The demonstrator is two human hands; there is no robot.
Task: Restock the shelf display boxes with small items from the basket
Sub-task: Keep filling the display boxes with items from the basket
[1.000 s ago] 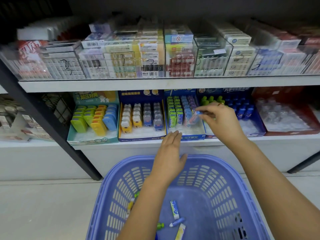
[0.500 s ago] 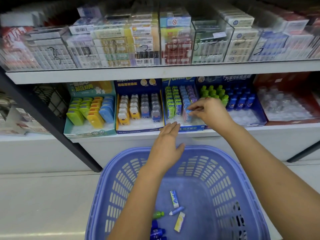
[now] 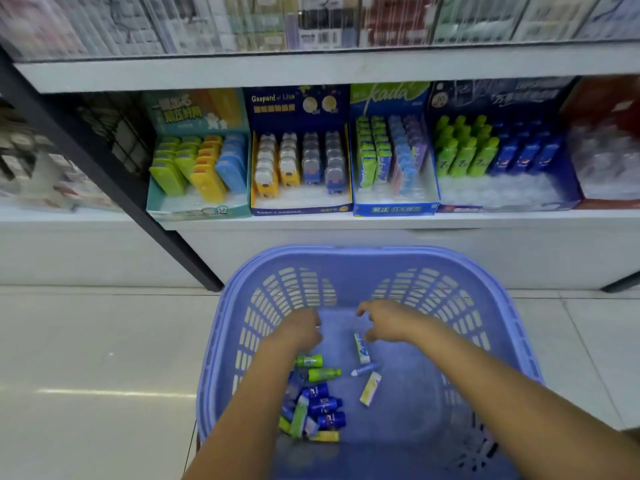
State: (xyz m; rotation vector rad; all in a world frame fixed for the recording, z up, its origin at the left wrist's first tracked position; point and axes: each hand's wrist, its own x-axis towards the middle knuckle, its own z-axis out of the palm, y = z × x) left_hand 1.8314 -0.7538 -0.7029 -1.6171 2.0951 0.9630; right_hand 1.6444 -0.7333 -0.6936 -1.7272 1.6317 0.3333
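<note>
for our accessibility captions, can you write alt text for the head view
A person's left grip and right grip reach down into a purple basket with small green and blue bottles and tubes lying on its floor. Behind it, a white shelf holds open display boxes of colourful small items.

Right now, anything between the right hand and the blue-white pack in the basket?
Nothing visible. The right hand is just beside the pack, at its far end, with no item between them. The left hand is off to the side, near the green bottles.

Lilac slotted basket (image 3: 512, 341), green bottles (image 3: 323, 374), blue bottles (image 3: 327, 405), white shelf (image 3: 311, 69)
</note>
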